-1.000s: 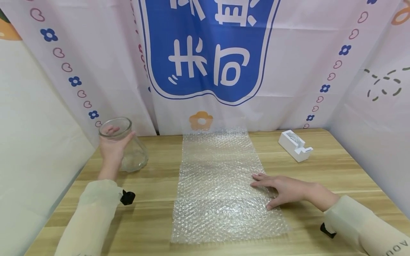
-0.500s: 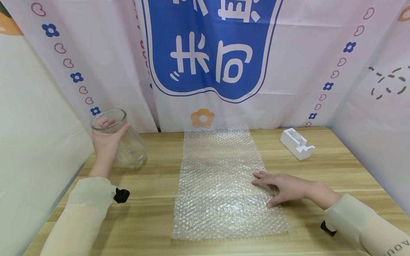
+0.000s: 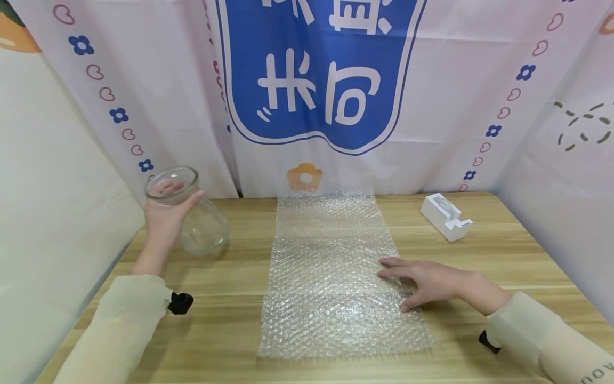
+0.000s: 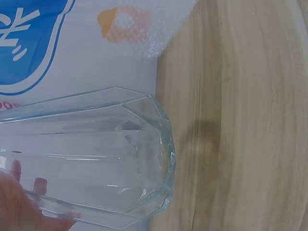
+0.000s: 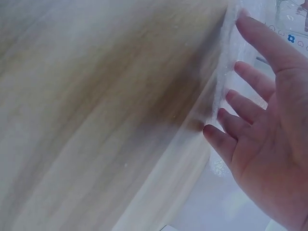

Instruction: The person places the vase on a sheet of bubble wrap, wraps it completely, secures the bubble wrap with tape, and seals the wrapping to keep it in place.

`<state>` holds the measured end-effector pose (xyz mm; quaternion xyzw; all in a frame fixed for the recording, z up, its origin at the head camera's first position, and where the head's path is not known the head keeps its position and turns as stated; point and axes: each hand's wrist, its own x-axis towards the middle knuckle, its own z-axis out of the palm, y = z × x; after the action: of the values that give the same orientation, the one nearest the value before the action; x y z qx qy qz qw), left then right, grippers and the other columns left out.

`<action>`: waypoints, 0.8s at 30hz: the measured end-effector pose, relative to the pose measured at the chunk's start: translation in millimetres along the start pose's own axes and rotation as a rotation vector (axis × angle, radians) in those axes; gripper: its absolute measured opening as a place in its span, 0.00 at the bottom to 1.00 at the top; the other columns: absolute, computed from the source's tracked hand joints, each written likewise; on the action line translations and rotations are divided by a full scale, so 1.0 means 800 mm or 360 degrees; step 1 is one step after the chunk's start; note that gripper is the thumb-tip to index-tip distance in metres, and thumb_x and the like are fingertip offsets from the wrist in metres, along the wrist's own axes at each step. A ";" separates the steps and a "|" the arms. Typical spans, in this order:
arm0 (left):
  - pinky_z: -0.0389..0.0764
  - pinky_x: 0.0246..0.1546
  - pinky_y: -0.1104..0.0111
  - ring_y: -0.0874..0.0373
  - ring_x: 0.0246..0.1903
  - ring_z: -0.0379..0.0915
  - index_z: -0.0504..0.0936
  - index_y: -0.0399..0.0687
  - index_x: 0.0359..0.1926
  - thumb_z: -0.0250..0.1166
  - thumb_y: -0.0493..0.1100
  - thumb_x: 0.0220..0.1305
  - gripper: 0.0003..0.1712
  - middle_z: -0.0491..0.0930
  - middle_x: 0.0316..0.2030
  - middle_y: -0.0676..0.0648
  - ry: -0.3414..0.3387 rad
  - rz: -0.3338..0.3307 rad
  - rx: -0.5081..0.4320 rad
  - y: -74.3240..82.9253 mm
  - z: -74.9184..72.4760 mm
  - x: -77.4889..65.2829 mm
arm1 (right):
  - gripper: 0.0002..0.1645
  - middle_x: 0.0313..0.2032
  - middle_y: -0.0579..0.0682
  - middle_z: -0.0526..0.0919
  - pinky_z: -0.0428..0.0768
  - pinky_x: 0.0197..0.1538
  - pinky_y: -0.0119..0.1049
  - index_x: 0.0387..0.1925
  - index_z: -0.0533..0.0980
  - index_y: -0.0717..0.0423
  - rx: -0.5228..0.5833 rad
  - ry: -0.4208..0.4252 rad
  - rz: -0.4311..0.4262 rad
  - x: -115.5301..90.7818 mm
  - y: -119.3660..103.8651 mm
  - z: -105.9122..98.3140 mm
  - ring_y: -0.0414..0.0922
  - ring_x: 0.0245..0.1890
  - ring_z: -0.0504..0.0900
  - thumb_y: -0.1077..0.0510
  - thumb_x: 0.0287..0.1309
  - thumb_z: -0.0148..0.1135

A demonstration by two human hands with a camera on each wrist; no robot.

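A clear glass vase (image 3: 207,226) with a faceted body leans at the left of the table, its base toward the right. My left hand (image 3: 163,224) grips it just below the round rim, thumb on the near side and fingers behind the glass. In the left wrist view the vase (image 4: 96,154) lies across the picture, its base over the wood with a shadow beyond. A sheet of bubble wrap (image 3: 331,277) lies flat in the middle. My right hand (image 3: 429,280) rests with spread fingers on its right edge; the right wrist view shows these fingertips (image 5: 233,98) along the wrap.
A white tape dispenser (image 3: 446,217) stands at the back right of the wooden table (image 3: 230,320). Behind hangs a printed cloth (image 3: 431,106) with a blue sign, and the wrap's far end reaches up to it. Pale walls (image 3: 57,186) close off both sides.
My left hand has raised the vase slightly and swung it left, then back a little right, with the base now farther right. The right hand stays on the bubble wrap.
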<state>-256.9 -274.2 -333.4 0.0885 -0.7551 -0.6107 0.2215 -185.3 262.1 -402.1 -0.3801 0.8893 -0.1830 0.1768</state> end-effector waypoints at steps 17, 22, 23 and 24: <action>0.76 0.58 0.74 0.55 0.59 0.72 0.73 0.53 0.58 0.77 0.30 0.55 0.33 0.75 0.62 0.46 0.0008 -0.0068 -0.0371 0.010 0.007 -0.022 | 0.46 0.77 0.60 0.59 0.62 0.70 0.62 0.72 0.70 0.55 -0.0132 -0.0028 0.0012 0.002 -0.009 -0.005 0.64 0.74 0.59 0.35 0.61 0.68; 0.77 0.54 0.77 0.58 0.56 0.74 0.73 0.53 0.55 0.77 0.28 0.54 0.32 0.77 0.58 0.50 0.0027 -0.0104 -0.0494 0.011 0.015 -0.025 | 0.43 0.75 0.60 0.62 0.63 0.69 0.63 0.71 0.71 0.57 -0.0171 0.0045 -0.0036 0.001 -0.012 -0.008 0.64 0.73 0.61 0.37 0.62 0.67; 0.77 0.54 0.76 0.58 0.56 0.73 0.73 0.52 0.55 0.76 0.27 0.54 0.32 0.77 0.58 0.50 0.0033 -0.0099 -0.0518 0.011 0.017 -0.026 | 0.42 0.74 0.60 0.64 0.64 0.69 0.63 0.70 0.72 0.57 -0.0190 0.0076 -0.0071 0.001 -0.012 -0.009 0.64 0.72 0.63 0.39 0.63 0.67; 0.77 0.54 0.76 0.58 0.56 0.73 0.73 0.52 0.55 0.76 0.27 0.54 0.32 0.77 0.58 0.50 0.0036 -0.0092 -0.0522 0.010 0.017 -0.026 | 0.40 0.73 0.61 0.66 0.66 0.68 0.63 0.69 0.73 0.58 -0.0214 0.0111 -0.0114 0.002 -0.013 -0.010 0.64 0.71 0.65 0.41 0.64 0.68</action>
<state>-243.2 -251.3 -332.2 0.0799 -0.6398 -0.7309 0.2238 -183.5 255.8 -390.7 -0.4160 0.8910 -0.1424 0.1130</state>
